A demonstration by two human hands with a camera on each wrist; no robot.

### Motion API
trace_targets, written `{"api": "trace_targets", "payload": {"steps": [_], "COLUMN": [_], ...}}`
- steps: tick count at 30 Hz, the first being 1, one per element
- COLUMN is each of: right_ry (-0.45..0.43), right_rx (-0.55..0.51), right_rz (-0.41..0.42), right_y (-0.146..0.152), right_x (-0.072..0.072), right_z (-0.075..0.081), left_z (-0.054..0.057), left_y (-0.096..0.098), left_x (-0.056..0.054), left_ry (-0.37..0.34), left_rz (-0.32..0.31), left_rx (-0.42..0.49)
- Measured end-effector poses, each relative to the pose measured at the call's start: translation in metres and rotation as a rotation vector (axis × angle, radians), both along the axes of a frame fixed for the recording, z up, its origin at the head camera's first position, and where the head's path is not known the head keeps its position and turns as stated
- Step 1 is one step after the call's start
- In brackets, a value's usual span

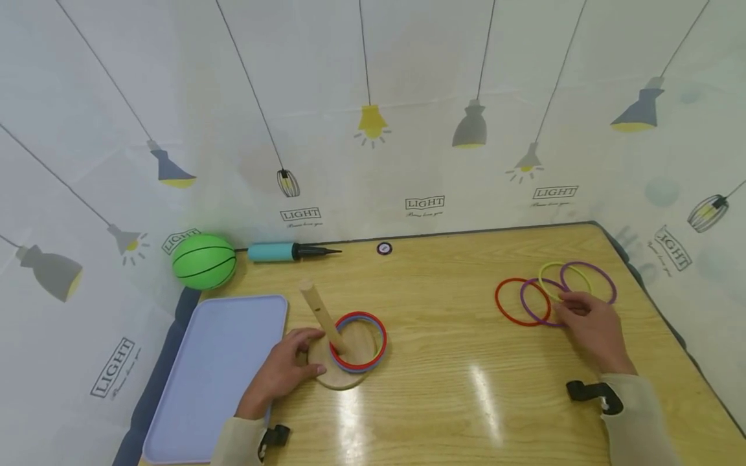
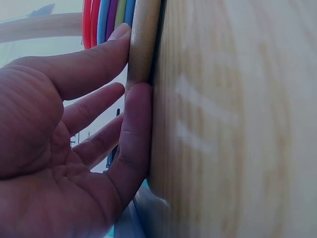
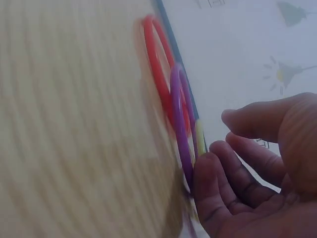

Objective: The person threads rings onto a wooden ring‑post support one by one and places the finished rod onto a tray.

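Note:
A wooden ring-toss stand [image 1: 338,377] with an upright peg [image 1: 320,314] stands left of centre. Several coloured rings [image 1: 381,353] are stacked round the peg, red uppermost; the left wrist view shows their edges [image 2: 103,22] against the base. My left hand [image 1: 284,362] holds the base's left edge, thumb and fingers spread along it. Over at the right, my right hand [image 1: 594,327] reaches down at a loose group: a red ring [image 1: 497,304], two purple rings [image 1: 613,288] and a yellow ring [image 1: 588,279], overlapping. Its fingertips meet the near purple ring [image 3: 179,114], with the thumb apart.
A pale lavender tray [image 1: 215,382] lies left of the stand. Behind it sit a green ball [image 1: 204,262] and a blue hand pump [image 1: 272,252]. A small round black-and-white disc [image 1: 384,248] lies near the back edge. A lamp-patterned sheet [image 1: 419,155] hangs round the wooden table [image 1: 443,388].

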State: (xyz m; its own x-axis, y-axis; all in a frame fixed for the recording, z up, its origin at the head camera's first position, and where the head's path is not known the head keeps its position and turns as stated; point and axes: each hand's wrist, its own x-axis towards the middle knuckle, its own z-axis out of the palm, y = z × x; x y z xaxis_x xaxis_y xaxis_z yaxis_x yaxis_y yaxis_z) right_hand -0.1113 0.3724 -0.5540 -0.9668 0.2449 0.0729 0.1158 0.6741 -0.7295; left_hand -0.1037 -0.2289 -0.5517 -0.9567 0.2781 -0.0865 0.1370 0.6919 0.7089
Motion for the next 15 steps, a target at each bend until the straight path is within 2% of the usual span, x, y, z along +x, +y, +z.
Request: {"api": "trace_targets", "payload": {"steps": [7,15], "right_ry": [-0.053,-0.093], "right_rx": [0.077,0.091], "right_rz": [-0.064,-0.064], "right_y": [0.013,0.017], "right_x": [0.007,0.006], "right_z": [-0.003,-0.007], "left_z": [0.003,0.000], "left_y": [0.000,0.001], "left_x": [-0.001,0.002], "left_ry": [-0.021,0.016], "left_rz": [0.006,0.011], "left_rx": [0.005,0.013]}}
